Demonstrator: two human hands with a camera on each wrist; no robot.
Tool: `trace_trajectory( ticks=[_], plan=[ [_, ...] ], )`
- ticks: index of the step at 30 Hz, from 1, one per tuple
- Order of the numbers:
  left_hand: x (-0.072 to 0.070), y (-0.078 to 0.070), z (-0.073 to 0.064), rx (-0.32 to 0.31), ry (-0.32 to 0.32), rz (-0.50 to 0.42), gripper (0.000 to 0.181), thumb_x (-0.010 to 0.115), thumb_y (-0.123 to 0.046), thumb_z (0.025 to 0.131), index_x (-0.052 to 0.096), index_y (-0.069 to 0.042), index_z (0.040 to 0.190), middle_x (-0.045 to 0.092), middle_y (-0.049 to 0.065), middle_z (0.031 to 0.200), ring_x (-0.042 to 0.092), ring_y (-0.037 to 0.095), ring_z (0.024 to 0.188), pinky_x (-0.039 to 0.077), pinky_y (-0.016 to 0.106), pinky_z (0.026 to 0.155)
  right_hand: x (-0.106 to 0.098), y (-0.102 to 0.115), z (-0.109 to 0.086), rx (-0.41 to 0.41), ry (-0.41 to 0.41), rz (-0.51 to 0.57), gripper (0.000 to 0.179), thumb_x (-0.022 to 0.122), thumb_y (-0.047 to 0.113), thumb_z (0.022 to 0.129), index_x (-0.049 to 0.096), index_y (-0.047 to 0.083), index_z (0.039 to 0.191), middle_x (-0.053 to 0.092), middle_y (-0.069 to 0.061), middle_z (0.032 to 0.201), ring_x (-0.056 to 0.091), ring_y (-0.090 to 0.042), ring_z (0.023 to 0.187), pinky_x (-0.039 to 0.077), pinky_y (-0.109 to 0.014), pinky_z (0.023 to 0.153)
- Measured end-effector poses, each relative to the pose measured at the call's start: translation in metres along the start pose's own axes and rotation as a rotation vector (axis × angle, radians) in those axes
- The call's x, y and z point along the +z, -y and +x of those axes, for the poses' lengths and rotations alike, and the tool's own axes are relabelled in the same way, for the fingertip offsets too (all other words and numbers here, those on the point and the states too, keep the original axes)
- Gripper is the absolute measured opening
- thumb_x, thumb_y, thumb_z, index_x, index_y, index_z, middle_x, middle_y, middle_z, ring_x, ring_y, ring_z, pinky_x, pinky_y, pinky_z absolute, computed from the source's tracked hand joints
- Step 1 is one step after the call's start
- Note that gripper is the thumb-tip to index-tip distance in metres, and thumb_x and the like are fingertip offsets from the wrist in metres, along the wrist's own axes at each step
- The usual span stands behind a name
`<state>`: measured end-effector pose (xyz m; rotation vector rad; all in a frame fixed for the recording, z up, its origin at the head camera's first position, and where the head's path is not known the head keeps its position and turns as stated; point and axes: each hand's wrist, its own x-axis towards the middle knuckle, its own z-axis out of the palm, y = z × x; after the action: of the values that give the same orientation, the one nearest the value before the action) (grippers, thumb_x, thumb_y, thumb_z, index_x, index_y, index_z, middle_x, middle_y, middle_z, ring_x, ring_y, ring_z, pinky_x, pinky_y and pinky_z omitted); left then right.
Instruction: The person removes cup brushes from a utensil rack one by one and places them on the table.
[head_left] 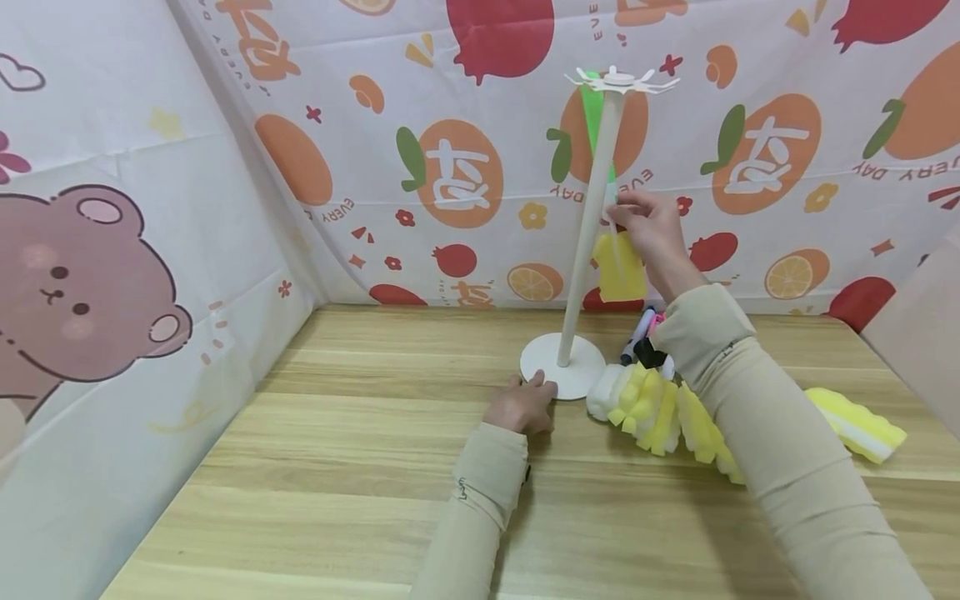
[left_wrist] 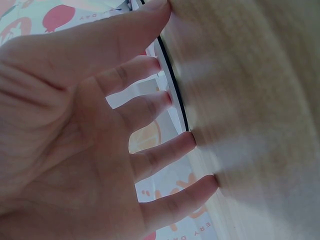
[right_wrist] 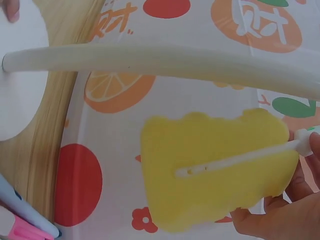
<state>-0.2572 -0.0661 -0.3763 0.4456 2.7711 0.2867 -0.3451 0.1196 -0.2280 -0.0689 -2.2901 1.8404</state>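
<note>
A white stand has a round base (head_left: 573, 392), a tall pole (head_left: 588, 225) and a ring of hooks (head_left: 619, 80) on top. My left hand (head_left: 521, 406) rests at the base's near left edge; the left wrist view shows its fingers spread, tips at the rim and tabletop. Right of the pole my right hand (head_left: 651, 229) pinches a sponge brush by its stem. The brush's yellow sponge head (right_wrist: 215, 170) hangs downward, a white stem (right_wrist: 240, 159) along it. Its green handle (head_left: 593, 117) rises behind the pole to the hooks; whether it hangs on one I cannot tell.
Several yellow and white sponge pieces (head_left: 660, 408) lie right of the base, partly under my right forearm. Behind them are pen-like items (head_left: 637, 333) and a black object (head_left: 649, 355). Another yellow and white sponge (head_left: 858, 427) lies farther right. A fruit-print cloth (head_left: 465, 83) hangs behind the table.
</note>
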Motion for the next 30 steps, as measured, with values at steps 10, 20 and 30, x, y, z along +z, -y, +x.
trace_trajectory(
  ticks=[10, 20, 30],
  plan=[
    [-0.001, 0.0, -0.001, 0.0, 0.004, 0.002, 0.045, 0.075, -0.018, 0.091, 0.06, -0.015, 0.134, 0.036, 0.007, 0.161, 0.04, 0.04, 0.137, 0.046, 0.053, 0.1, -0.008, -0.004, -0.001, -0.025, 0.01, -0.042, 0.04, 0.064, 0.024, 0.101, 0.063, 0.012, 0.14, 0.059, -0.009, 0.131, 0.06, -0.024, 0.114, 0.048, -0.034, 0.103],
    [-0.001, -0.001, 0.0, -0.003, 0.01, -0.002, 0.041, 0.074, -0.018, 0.091, 0.06, -0.015, 0.13, 0.036, 0.006, 0.162, 0.039, 0.039, 0.137, 0.045, 0.052, 0.099, -0.02, -0.011, -0.001, -0.028, 0.009, -0.063, 0.04, 0.062, 0.027, 0.102, 0.062, 0.009, 0.139, 0.061, -0.009, 0.128, 0.059, -0.023, 0.109, 0.049, -0.038, 0.103],
    [-0.002, -0.002, 0.0, -0.006, 0.012, 0.004, 0.046, 0.074, -0.018, 0.091, 0.059, -0.015, 0.134, 0.034, 0.006, 0.162, 0.038, 0.039, 0.139, 0.045, 0.053, 0.1, -0.031, -0.019, -0.004, -0.059, 0.024, -0.088, 0.043, 0.062, 0.026, 0.102, 0.059, 0.002, 0.138, 0.062, -0.01, 0.123, 0.063, -0.021, 0.104, 0.05, -0.035, 0.101]
  ],
)
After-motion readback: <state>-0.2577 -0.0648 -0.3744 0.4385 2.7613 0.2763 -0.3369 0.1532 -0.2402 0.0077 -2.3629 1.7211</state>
